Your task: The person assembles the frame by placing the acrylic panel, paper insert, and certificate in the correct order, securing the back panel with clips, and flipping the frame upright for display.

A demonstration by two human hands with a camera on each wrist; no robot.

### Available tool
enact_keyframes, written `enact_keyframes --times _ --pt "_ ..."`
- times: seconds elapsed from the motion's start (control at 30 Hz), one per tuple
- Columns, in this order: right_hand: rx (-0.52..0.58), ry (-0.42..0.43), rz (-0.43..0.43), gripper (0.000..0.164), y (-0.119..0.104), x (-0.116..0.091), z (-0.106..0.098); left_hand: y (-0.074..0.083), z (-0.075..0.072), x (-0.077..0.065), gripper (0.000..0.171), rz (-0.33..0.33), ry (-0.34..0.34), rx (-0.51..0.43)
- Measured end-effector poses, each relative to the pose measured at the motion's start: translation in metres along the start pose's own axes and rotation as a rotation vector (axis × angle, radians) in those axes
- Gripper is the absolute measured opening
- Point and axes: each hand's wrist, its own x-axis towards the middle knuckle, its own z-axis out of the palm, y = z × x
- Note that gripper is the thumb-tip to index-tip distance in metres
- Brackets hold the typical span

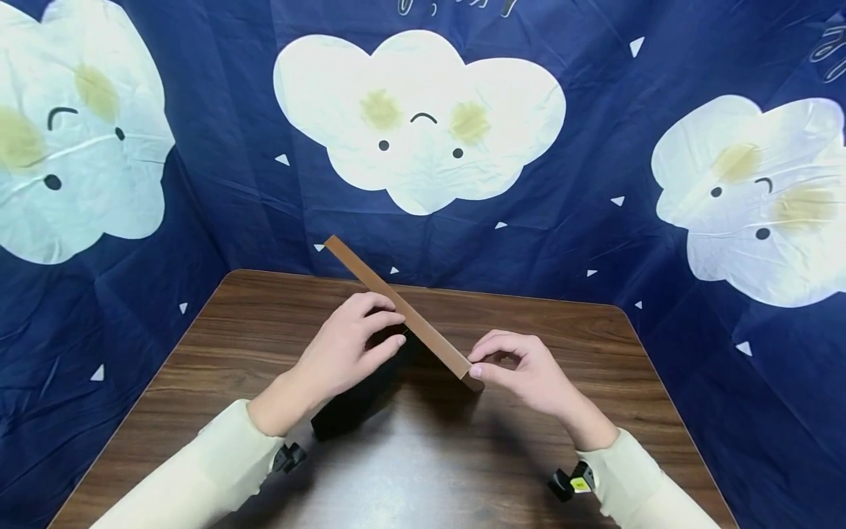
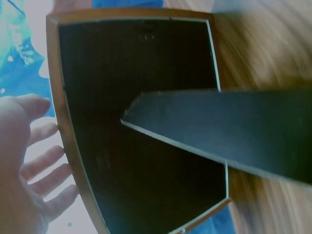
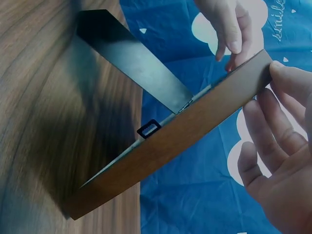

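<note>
A picture frame (image 1: pixel 432 342) with a brown rim stands tilted on the table, its dark backing (image 2: pixel 136 58) toward me. From that backing a black easel leg (image 3: pixel 139 63) sticks out and reaches down to the tabletop. My right hand (image 1: pixel 529 371) pinches the rim's near right corner between thumb and fingers. Loosely bent, the fingers of my left hand (image 1: pixel 344 345) rest at the top edge around its middle, with the thumb apart from them on the backing side. A small black hanger (image 3: pixel 148 128) shows on the back. The frame's front is hidden.
The dark wood table (image 1: pixel 251 323) ends at a blue cloth (image 1: pixel 463 242) with white clouds, which hangs behind it and at both sides. A wrist camera (image 1: pixel 288 458) sits at the left cuff, another camera (image 1: pixel 562 485) at the right cuff.
</note>
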Motion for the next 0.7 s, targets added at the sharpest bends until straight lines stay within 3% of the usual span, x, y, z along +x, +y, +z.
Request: enact_keyframes --times 0.23,0.47,0.7 --pt "-0.001 -0.003 0.006 0.015 -0.003 0.003 0.008 0.015 0.003 0.000 0.021 0.068 0.017 -0.006" --pt "0.019 0.000 0.051 0.013 -0.008 0.004 0.018 0.029 0.002 -0.002 0.025 0.102 -0.016 -0.015" --pt "0.055 -0.049 -0.007 0.015 -0.011 0.006 0.023 0.039 0.002 -0.004 0.029 0.076 -0.026 0.010"
